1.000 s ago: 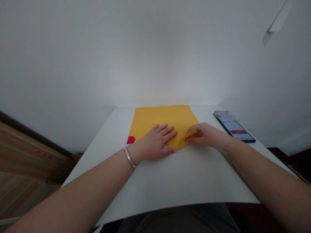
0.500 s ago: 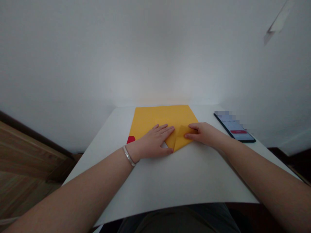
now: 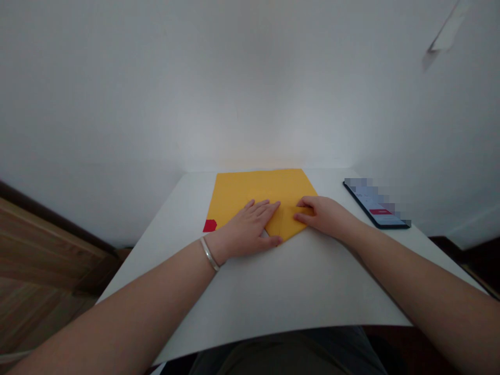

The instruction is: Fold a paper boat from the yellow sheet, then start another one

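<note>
Left hand (image 3: 248, 230) flat, fingers slightly spread, on yellow paper (image 3: 258, 183); right hand (image 3: 322, 214) half-curled at its edge, grip unclear; even pressure advisable.

Here comes the right hand (image 3: 322, 214), sliding left, its fingertips now farther over the yellow sheet (image 3: 242, 190) and closer to the left hand (image 3: 248, 232) than a second ago! The flap (image 3: 288, 217) beside it, curled up between finger and thumb earlier, now looks flatter, its sharp shading from half a second back softened. And those spread left fingers draw in, index closing against its neighbour.
</note>
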Tool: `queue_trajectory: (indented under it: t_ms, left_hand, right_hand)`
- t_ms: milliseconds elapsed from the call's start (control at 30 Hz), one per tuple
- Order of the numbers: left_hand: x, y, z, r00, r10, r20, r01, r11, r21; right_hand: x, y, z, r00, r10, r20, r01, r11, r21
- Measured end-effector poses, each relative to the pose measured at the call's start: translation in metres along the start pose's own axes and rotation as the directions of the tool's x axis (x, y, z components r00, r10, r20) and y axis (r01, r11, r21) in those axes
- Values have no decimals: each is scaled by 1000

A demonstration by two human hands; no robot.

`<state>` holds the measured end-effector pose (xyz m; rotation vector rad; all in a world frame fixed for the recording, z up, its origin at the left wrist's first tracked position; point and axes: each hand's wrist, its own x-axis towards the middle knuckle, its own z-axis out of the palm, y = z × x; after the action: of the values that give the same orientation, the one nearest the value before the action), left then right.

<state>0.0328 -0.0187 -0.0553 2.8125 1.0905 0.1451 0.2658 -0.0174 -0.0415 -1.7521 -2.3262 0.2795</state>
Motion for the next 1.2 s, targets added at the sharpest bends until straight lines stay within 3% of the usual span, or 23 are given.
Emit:
queue_trajectory:
  t_ms: [200,567,800,1200]
  left_hand:
    - [0,3,-3,1000,-1,2,1,1000,17]
    - [-1,4,-5,999,44,-2,-44,997,57]
    - [-2,5,-6,998,58,-20,-56,995,83]
    - [0,9,-5,998,39,-53,-35,997,62]
  right_hand:
    - [-1,-1,2,996,-12,-94,21,994,104]
    - [0,-3,4,995,-79,-54,82,995,61]
    - [0,-6,1,998,-42,-55,41,999,-25]
    - [-2,-11,2,998,-41,-54,40,999,-21]
